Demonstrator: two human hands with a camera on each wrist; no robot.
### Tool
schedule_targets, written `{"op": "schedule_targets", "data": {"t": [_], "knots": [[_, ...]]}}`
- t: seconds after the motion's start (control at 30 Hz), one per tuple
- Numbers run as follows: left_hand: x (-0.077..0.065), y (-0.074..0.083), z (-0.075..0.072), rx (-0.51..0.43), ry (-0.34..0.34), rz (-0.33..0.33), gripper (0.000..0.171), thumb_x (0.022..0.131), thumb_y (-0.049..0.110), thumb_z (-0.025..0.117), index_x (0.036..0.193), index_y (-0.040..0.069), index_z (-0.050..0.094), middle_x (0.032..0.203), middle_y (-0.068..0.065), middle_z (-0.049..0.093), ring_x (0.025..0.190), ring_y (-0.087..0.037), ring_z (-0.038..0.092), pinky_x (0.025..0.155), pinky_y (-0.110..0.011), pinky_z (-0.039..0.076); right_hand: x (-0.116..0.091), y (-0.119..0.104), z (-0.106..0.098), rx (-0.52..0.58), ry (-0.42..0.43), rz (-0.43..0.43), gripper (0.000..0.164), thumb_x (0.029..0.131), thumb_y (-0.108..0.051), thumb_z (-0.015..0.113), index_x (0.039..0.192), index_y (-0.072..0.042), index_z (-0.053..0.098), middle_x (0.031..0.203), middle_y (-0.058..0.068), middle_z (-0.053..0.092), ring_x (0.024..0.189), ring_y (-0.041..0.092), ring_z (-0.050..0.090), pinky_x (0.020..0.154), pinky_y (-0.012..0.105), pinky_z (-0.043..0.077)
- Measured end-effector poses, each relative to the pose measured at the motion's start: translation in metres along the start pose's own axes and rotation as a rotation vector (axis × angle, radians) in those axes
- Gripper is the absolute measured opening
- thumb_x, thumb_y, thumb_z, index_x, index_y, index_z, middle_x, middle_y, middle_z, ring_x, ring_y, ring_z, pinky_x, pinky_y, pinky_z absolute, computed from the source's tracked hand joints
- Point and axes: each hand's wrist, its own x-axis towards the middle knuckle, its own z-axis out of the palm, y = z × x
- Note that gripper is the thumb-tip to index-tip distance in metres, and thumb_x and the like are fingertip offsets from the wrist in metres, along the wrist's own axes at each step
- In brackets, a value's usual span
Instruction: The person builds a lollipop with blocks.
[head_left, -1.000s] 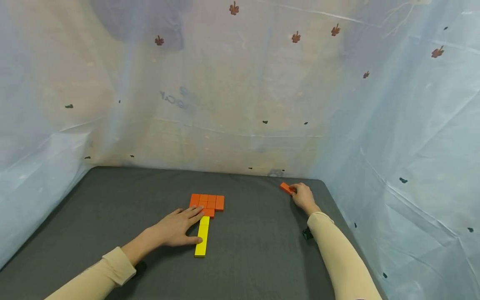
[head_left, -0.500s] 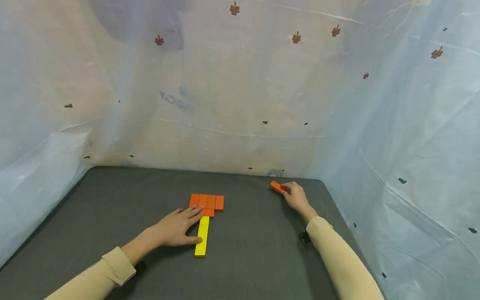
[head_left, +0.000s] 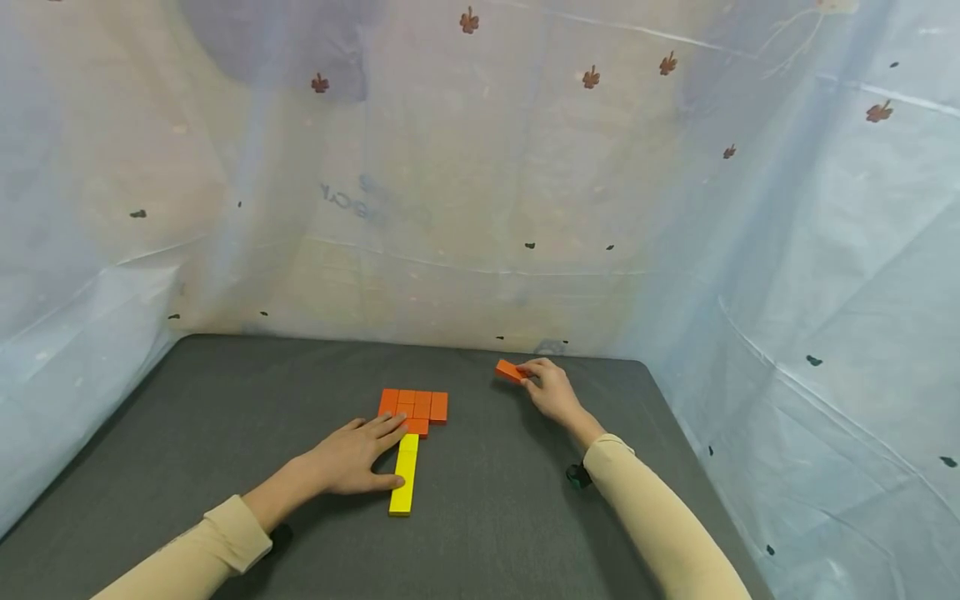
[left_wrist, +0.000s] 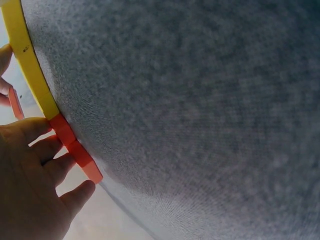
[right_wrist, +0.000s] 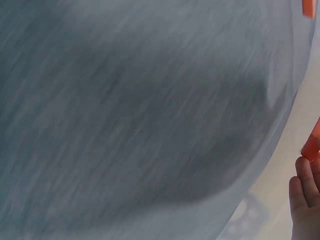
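On the dark table, several flat orange blocks (head_left: 423, 403) lie fitted together, with a strip of yellow blocks (head_left: 406, 467) running from them toward the front. My left hand (head_left: 352, 457) is spread from the left, its fingertips resting on the orange blocks and its thumb on the yellow strip. In the left wrist view those fingers (left_wrist: 62, 167) lie along the edge of the orange pieces. My right hand (head_left: 552, 392) pinches a loose orange block (head_left: 510, 371) over the back of the table. That held block (right_wrist: 312, 142) shows at the right edge of the right wrist view.
The dark cloth-covered table (head_left: 487, 533) has rounded back corners. Behind it and to the right hangs pale plastic sheeting (head_left: 450, 183) with small leaf-like marks. A dark wrist device (head_left: 578, 476) sits below my right sleeve.
My right hand has carried the orange block leftward along the back of the table, nearer the laid blocks. The left hand stays in place.
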Motion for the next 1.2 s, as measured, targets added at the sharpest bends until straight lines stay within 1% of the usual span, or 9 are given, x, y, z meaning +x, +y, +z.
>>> {"op": "schedule_targets", "data": {"t": [0.13, 0.3, 0.67, 0.97, 1.2], "knots": [[0.0, -0.001, 0.0, 0.001, -0.002, 0.001, 0.095, 0.095, 0.072, 0.058, 0.163, 0.01, 0.036, 0.17, -0.012, 0.028, 0.156, -0.036, 0.028, 0.12, -0.066, 0.027, 0.005, -0.018, 0.012, 0.016, -0.022, -0.034, 0.031, 0.103, -0.012, 0.067, 0.134, -0.007, 0.07, 0.136, 0.013, 0.061, 0.122, 0.033, 0.062, 0.102, 0.05, 0.053], [-0.001, 0.001, 0.0, 0.006, -0.01, -0.006, 0.095, 0.094, 0.072, 0.058, 0.163, 0.01, 0.036, 0.17, -0.011, 0.028, 0.156, -0.035, 0.028, 0.12, -0.066, 0.027, 0.01, -0.038, 0.027, 0.033, -0.042, -0.082, 0.031, 0.103, -0.012, 0.066, 0.134, -0.007, 0.07, 0.135, 0.014, 0.061, 0.121, 0.033, 0.062, 0.101, 0.05, 0.053], [-0.002, 0.001, 0.001, 0.022, -0.008, -0.012, 0.096, 0.093, 0.073, 0.058, 0.163, 0.01, 0.037, 0.169, -0.011, 0.03, 0.155, -0.036, 0.029, 0.12, -0.066, 0.026, 0.024, -0.077, 0.057, 0.024, -0.095, -0.172, 0.03, 0.105, -0.013, 0.063, 0.135, -0.008, 0.07, 0.136, 0.013, 0.06, 0.121, 0.03, 0.062, 0.1, 0.047, 0.054], [-0.002, 0.001, 0.0, 0.025, -0.011, -0.008, 0.096, 0.094, 0.074, 0.057, 0.162, 0.011, 0.037, 0.169, -0.011, 0.031, 0.155, -0.036, 0.031, 0.119, -0.066, 0.028, 0.033, -0.102, 0.077, 0.017, -0.156, -0.172, 0.031, 0.106, -0.012, 0.061, 0.136, -0.01, 0.069, 0.137, 0.011, 0.06, 0.125, 0.029, 0.06, 0.102, 0.044, 0.053], [-0.003, 0.001, 0.001, 0.026, -0.006, -0.005, 0.095, 0.094, 0.074, 0.056, 0.163, 0.011, 0.037, 0.169, -0.011, 0.031, 0.154, -0.036, 0.031, 0.119, -0.066, 0.028, 0.036, -0.109, 0.091, -0.026, -0.168, -0.177, 0.03, 0.106, -0.011, 0.061, 0.135, -0.01, 0.07, 0.136, 0.01, 0.061, 0.125, 0.028, 0.06, 0.105, 0.043, 0.052]]}}
